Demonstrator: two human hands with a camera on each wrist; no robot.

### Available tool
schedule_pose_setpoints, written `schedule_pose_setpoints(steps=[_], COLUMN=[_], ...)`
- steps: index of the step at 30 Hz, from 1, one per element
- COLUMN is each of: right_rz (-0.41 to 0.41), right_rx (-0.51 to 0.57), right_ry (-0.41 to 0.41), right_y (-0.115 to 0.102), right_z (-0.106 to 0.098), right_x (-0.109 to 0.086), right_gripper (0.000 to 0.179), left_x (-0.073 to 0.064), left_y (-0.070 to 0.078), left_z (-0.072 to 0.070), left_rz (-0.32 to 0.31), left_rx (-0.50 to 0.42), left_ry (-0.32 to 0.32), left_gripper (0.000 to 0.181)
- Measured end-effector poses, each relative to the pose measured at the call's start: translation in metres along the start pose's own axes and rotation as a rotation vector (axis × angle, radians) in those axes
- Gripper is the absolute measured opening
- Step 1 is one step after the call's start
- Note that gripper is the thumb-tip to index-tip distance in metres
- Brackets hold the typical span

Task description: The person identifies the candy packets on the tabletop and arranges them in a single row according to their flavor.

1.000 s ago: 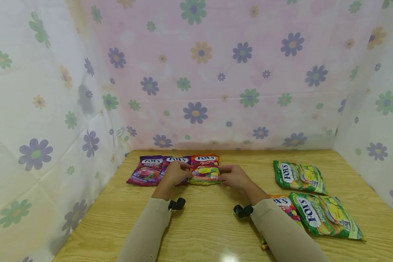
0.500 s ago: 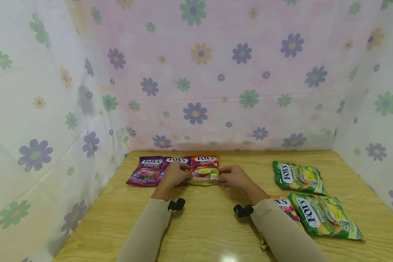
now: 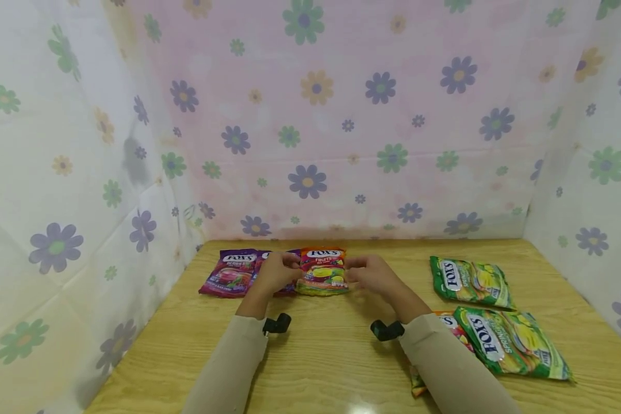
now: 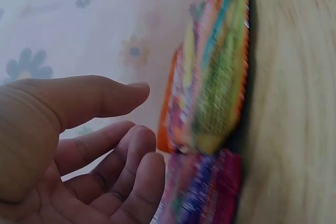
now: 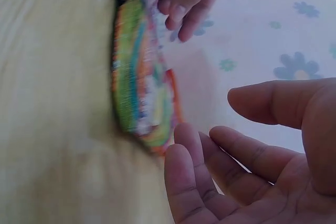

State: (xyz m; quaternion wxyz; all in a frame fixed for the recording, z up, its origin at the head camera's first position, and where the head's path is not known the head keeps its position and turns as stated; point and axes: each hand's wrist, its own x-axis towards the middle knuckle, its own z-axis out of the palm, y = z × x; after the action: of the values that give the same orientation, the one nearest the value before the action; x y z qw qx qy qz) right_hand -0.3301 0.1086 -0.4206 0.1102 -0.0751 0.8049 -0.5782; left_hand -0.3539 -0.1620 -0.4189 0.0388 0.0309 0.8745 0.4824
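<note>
In the head view a red-orange Fox's Fruits candy bag (image 3: 323, 272) lies flat at the back of the table, between my two hands. My left hand (image 3: 276, 273) hovers at its left side, over a purple Berries candy bag (image 3: 261, 260) that it partly hides. Another purple Berries candy bag (image 3: 230, 273) lies at the row's left end. My right hand (image 3: 376, 278) is just off the Fruits bag's right edge. Both wrist views show loosely bent fingers with thumbs apart and nothing held, away from the Fruits bag (image 4: 223, 82).
On the right lie two green candy bags, one farther back (image 3: 473, 282) and one nearer (image 3: 514, 343). Another orange-red candy bag (image 3: 456, 329) is partly hidden by my right sleeve (image 3: 447, 359). Flowered cloth (image 3: 341, 115) walls the wooden table (image 3: 321, 356) at the back and sides.
Both hands have risen slightly and drawn a little away from the Fruits bag's edges. The bags have stayed in place; the head view has tilted a little.
</note>
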Motion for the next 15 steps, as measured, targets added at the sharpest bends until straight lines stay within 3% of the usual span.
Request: schedule_pose_setpoints(steps=[8,15], right_rz=[-0.084,-0.157], right_rx=[-0.102,-0.229], right_ry=[-0.049,-0.082], right_y=[-0.022,-0.025], right_z=[-0.016,-0.039], right_x=[-0.014,-0.03], right_gripper=[0.042,0.04], left_x=[-0.007,-0.013], left_y=[0.017,0.025], left_z=[0.003,0.011], left_rz=[0.062,0.116], left_rx=[0.019,0.02], left_ry=[-0.026,-0.081], left_gripper=[0.045,0.04])
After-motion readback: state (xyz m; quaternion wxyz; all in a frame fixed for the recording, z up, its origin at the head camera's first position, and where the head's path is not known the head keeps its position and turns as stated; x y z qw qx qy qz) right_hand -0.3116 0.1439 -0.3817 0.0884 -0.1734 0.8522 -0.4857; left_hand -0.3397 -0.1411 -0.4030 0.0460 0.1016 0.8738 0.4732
